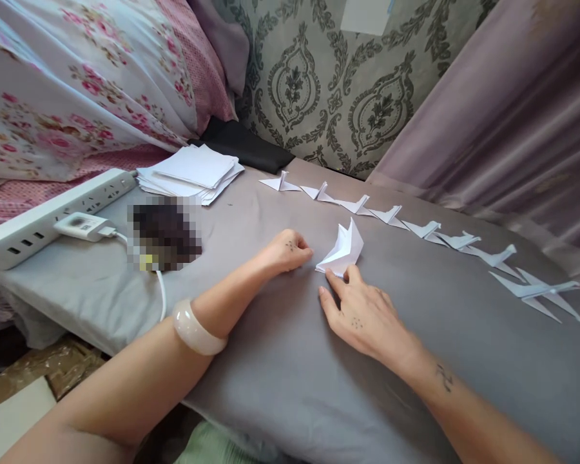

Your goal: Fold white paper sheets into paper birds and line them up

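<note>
A piece of white folded paper [342, 251] stands near the middle of the grey-covered table, its pointed flaps rising. My right hand [362, 309] holds it at its near edge, with a fingertip pressing on the fold and the thumb apart from it. Just left of the paper, my left hand [289, 250] has its fingers curled together, apart from the paper; I see nothing in them. Behind and to the right runs a row of several finished paper cranes, among them a flat one [536, 291] at the right end and a small one [281, 183] at the far end.
A stack of white paper sheets [193, 171] lies at the back left. Along the left edge rests a white power strip [9, 241] with a charger [84, 225] and cable. A blurred dark object [164, 232] sits beside them. A purple curtain [488, 109] hangs at right.
</note>
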`<state>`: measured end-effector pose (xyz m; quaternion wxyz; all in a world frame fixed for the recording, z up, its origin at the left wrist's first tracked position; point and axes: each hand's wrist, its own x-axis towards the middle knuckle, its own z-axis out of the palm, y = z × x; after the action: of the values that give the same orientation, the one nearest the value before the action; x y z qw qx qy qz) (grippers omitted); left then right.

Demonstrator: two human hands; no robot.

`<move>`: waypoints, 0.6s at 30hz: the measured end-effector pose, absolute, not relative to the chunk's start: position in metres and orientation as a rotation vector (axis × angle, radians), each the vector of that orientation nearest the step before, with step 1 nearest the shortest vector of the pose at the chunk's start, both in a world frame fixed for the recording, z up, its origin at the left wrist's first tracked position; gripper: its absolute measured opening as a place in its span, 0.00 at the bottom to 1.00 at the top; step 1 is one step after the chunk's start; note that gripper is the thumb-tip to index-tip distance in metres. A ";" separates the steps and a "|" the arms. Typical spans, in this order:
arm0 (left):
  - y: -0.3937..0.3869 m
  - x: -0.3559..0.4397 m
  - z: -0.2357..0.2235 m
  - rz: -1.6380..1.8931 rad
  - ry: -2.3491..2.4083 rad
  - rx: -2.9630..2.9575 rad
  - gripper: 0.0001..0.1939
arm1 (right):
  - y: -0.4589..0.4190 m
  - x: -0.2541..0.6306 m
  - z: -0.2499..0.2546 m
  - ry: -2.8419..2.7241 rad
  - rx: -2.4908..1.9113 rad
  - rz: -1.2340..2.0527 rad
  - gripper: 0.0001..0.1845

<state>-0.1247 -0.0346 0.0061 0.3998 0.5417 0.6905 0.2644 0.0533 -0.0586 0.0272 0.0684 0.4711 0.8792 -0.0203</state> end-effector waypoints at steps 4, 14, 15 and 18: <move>-0.036 -0.129 0.008 0.708 1.734 1.331 0.09 | -0.055 0.055 0.035 2.630 1.394 -0.202 0.25; -0.038 -0.129 0.014 0.731 1.733 1.298 0.07 | -0.051 0.049 0.049 2.606 1.314 -0.300 0.23; -0.038 -0.129 0.014 0.732 1.734 1.296 0.07 | -0.051 0.048 0.049 2.604 1.309 -0.294 0.23; -0.038 -0.130 0.013 0.735 1.737 1.291 0.06 | -0.053 0.045 0.049 2.606 1.303 -0.272 0.23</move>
<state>-0.1295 -0.0383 0.0134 0.4152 0.5137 0.6913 0.2928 0.0453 -0.0529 0.0488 0.1075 0.4428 0.8854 -0.0924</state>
